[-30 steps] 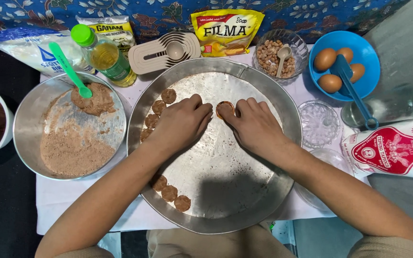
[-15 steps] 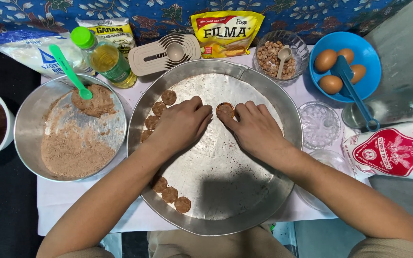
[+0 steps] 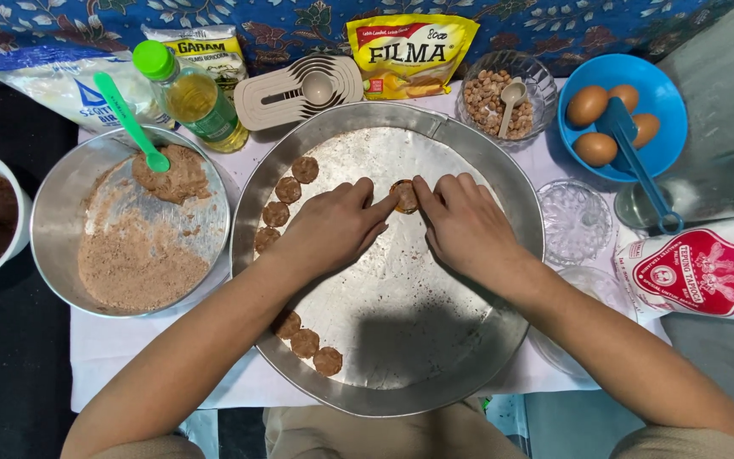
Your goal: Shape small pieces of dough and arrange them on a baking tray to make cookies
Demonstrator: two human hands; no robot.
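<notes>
Both hands rest palm down in the round metal tray (image 3: 503, 340). The left hand (image 3: 333, 228) and right hand (image 3: 467, 228) meet at a small brown dough disc (image 3: 404, 196), pinched between their fingertips. More discs (image 3: 289, 189) curve just beyond the left fingers; a dough bowl (image 3: 61, 212) sits farther left.

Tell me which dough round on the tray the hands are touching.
The dough round alone near the tray's middle, pinched between left hand and right hand; the others line the left rim.
</notes>
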